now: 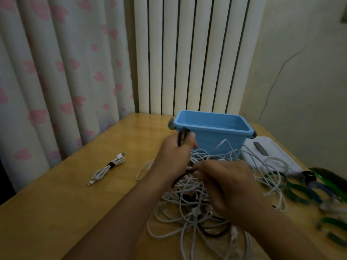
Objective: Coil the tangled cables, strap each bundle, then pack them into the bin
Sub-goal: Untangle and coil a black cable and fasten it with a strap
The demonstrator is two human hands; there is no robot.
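From the head view, the left hand (175,151) grips a black cable (181,137) before the blue bin (212,126), while the right hand (228,186) pinches it over the tangled cables (189,209) on the desk (56,212). The person would likely do best feeding even loops into the left hand, teasing the black strand free rather than yanking.

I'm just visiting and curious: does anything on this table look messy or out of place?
Yes. A knot of white and black cables sprawls in front of the blue bin, which looks empty. Both hands, left and right, hold a black cable. Only one strapped white bundle lies tidy, apart at the left.
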